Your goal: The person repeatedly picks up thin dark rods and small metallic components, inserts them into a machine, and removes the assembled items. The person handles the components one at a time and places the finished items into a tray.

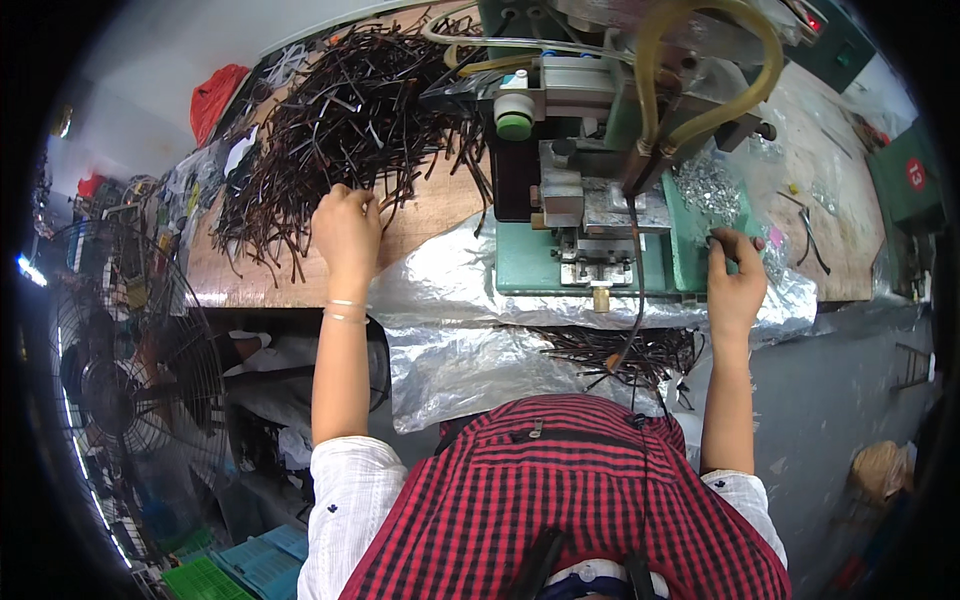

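My left hand [347, 230] is at the near edge of a big pile of dark brown, thin cable-like strips [340, 120]. Its fingers are bent together over the strips; what lies between them is hidden. On the right, my right hand [737, 280] is at the near end of a green tray [690, 262], where a heap of small shiny metal pieces [712, 190] lies. Thumb and fingers there are curled together, and anything in them is too small to name. Between my hands stands a bench machine [600, 200] on a green base, with one dark strip [638, 270] hanging down its front.
Silver foil [440, 280] covers the table's front edge. More dark strips [630, 350] lie on foil above my lap. A yellowish hose [775, 60] loops over the machine. At the left stands a fan [120, 390]; a red bag [215, 100] is behind the pile.
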### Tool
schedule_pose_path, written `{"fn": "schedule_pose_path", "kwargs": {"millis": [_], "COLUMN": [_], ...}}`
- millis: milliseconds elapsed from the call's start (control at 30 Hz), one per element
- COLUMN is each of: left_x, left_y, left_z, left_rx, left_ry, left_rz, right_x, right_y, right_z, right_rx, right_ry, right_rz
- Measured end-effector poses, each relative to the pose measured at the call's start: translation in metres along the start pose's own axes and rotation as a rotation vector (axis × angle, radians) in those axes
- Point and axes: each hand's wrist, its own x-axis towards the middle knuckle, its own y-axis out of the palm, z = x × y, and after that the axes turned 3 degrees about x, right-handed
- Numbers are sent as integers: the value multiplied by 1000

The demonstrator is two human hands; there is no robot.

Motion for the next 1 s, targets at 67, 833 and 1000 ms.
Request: {"fn": "schedule_pose_path", "kwargs": {"millis": [67, 833, 1000], "left_x": [-9, -2, -4], "left_y": [30, -73, -110], "left_z": [5, -114, -158], "left_rx": [191, -1272, -985], "left_ry": [-83, -384, 385], "left_rz": [150, -106, -400], "right_x": [-3, 15, 8], "right_y": [0, 49, 26], "right_z": [-4, 121, 147], "right_rx": [-47, 898, 928], "right_ry": [-28, 67, 96], "right_rz": [-22, 87, 154]}}
